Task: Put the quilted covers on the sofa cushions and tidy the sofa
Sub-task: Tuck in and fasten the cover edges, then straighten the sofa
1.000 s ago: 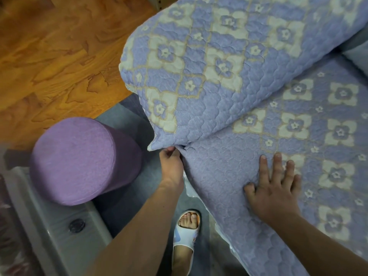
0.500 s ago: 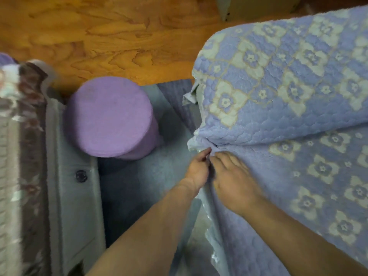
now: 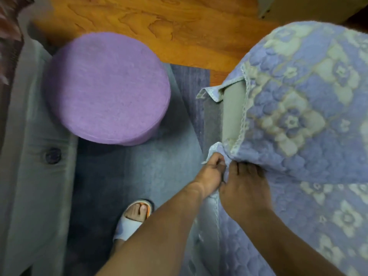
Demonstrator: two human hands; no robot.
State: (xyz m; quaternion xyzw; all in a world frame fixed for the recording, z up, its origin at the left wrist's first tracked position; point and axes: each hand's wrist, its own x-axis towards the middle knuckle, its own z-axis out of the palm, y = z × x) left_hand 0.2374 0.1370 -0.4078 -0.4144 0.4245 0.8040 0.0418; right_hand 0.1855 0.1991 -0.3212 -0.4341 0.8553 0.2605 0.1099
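Both hands at the corner of the covered sofa cushion.

Nearest, a foot in a white slipper (image 3: 133, 220) stands on the grey rug (image 3: 123, 172). The left hand (image 3: 211, 172) pinches the quilted cover (image 3: 298, 120) at its lower corner; the right hand (image 3: 246, 188) lies just beside it, fingers fairly straight, pressing the seat cover (image 3: 298, 226) under the back cushion (image 3: 232, 112), whose grey end shows uncovered. Beyond, a purple round stool (image 3: 107, 88) stands on the rug, with the wood floor (image 3: 179, 26) behind.
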